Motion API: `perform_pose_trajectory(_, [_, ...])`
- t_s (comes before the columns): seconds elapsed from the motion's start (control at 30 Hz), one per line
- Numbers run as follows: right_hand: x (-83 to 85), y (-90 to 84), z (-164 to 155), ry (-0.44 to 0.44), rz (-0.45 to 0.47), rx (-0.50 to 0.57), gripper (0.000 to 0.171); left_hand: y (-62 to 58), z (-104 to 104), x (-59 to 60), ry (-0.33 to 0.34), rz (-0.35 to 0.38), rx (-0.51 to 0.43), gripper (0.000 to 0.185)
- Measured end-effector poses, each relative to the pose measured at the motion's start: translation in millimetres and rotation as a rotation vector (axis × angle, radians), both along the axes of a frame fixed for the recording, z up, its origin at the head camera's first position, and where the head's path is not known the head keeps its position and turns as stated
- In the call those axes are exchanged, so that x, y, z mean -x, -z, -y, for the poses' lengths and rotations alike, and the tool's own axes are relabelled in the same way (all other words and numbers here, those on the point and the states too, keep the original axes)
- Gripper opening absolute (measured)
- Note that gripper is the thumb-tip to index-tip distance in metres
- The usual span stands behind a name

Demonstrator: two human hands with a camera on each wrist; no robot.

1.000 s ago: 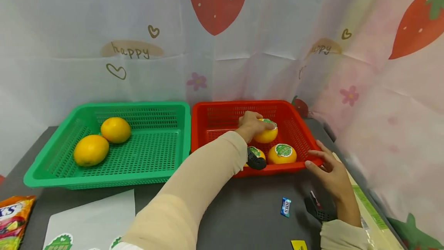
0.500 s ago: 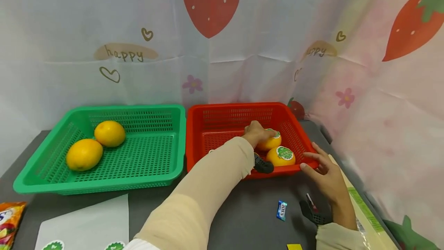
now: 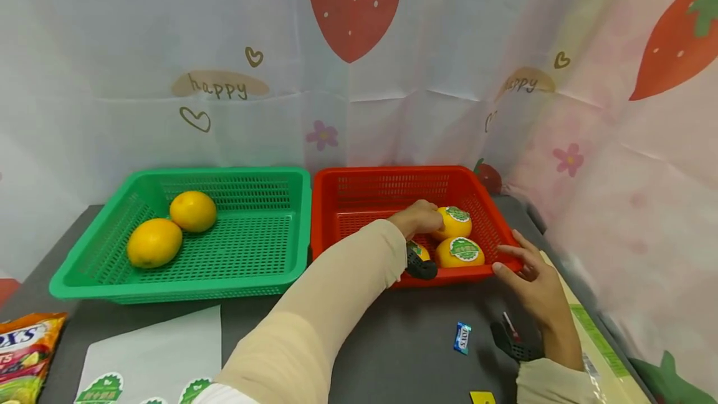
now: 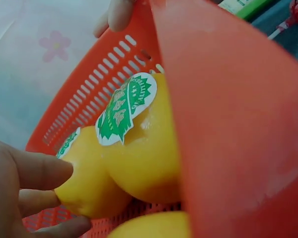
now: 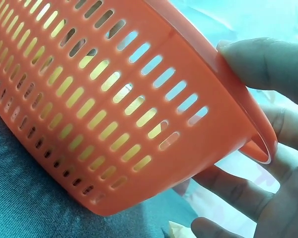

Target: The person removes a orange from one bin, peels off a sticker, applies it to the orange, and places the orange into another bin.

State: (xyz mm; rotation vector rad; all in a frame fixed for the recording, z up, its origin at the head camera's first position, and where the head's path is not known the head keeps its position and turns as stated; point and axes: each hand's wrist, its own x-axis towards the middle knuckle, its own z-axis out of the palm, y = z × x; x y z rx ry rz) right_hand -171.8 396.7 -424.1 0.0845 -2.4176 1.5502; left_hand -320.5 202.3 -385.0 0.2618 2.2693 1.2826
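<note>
Fruit in hand: stickered orange (image 3: 455,222) at 3 o'clock in the red basket (image 3: 370,187), touching a second stickered orange (image 3: 461,252) just nearer the person.
Left hand: left hand (image 3: 419,217) has its fingers curled against the fruit's side; the left wrist view shows fingertips (image 4: 44,171) pressing the peel.
Right hand: right hand (image 3: 527,279) is spread on the basket's near right corner, thumb on the rim (image 5: 248,111).
Handling: probably firm, moderately heavy, round and prone to rolling; glossy sticker (image 4: 125,108) may be slick.
Hold: cup it round the bare peel at its widest part.
Elsewhere: green basket (image 3: 90,267) at 9 o'clock with two plain oranges.
</note>
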Motion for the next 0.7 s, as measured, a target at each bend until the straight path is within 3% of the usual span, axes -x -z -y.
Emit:
perform_pose_trajectory(0.17, [0.2,1.2,-1,-0.005,0.001,0.024,0.041,-2.4,11,-4.8,0.068,-0.016,0.002,0.055])
perform_pose_trajectory(0.33, [2.4,1.4,5,-0.021,-0.001,0.022,0.042,-24.2,35,-17.1,0.118,-0.143,0.01,0.066])
perform_pose_trajectory(0.53, [0.6,-4.4,5,0.02,0.016,0.0,0.046,-55.2,72,-44.6,0.158,-0.294,0.002,0.064])
perform_pose_trajectory(0.7, [-2.4,-5.4,5,0.037,0.041,-0.018,0.048,-70.3,130,-72.4,0.135,-0.477,0.011,0.063])
